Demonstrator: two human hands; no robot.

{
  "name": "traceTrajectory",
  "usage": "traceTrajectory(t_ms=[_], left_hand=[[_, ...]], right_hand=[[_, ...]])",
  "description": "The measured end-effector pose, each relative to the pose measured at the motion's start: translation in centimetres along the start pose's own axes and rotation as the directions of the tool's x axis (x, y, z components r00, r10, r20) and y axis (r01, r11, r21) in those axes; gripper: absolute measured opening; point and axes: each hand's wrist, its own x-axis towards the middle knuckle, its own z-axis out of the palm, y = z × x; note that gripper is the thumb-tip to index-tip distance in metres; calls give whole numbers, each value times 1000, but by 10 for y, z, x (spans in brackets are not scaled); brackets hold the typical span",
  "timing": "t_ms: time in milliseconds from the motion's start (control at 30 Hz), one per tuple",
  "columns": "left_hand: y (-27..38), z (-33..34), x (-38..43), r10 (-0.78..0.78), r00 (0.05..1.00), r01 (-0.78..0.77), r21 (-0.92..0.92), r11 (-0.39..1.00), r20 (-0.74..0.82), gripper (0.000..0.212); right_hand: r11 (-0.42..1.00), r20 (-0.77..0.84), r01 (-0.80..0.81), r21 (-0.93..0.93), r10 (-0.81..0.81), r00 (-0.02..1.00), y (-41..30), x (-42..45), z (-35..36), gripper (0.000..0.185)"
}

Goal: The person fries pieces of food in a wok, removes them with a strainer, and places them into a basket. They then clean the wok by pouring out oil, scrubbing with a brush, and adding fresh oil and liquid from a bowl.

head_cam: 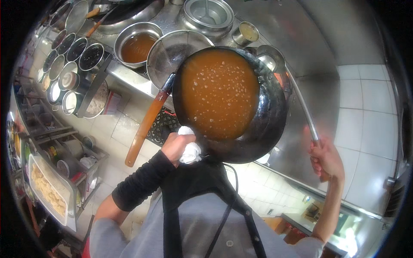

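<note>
A black wok [274,119] is in front of me, with brown liquid [219,93] dotted with bubbles lying towards its far left side. My left hand [177,145] grips a folded white cloth [190,153] against the wok's near rim; the part of the wok beneath the cloth is hidden. Out to the right, my right hand [327,159] is closed around the wooden grip of a long steel ladle [301,100]. The ladle's bowl [267,58] rests at or just beyond the wok's far right rim; whether they touch, I cannot tell.
Behind the wok lies a mesh strainer [171,54], beside a steel bowl of brown liquid [137,48]. A wooden handle [145,129] juts towards me at left. Seasoning pots [92,56] stand far left, a lidless pot [209,16] and tin [246,34] at back. Steel wall [309,106] borders the right.
</note>
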Motion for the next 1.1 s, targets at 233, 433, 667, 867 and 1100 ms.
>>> traceTrajectory(t_ms=[233,433,667,867,1100], left_hand=[[15,-1,-7,-184,983,177,-228,958,-11,16],[19,-4,-8,-209,978,203,-326,923,15,15],[25,-5,-8,-281,959,274,-356,894,31,17],[22,-6,-7,-257,966,252,-368,895,36,16],[19,-9,-6,-177,983,185,-236,954,58,16]], right_hand=[[1000,-20,-17,-7,17,1000,-9,-8,11,16],[1000,-13,-14,-12,14,1000,-15,-8,13,16],[1000,-12,-10,-24,10,1000,-16,-5,12,16],[999,-34,-8,-51,6,999,-23,-6,14,15],[998,-33,-15,-53,14,999,-27,-4,13,15]])
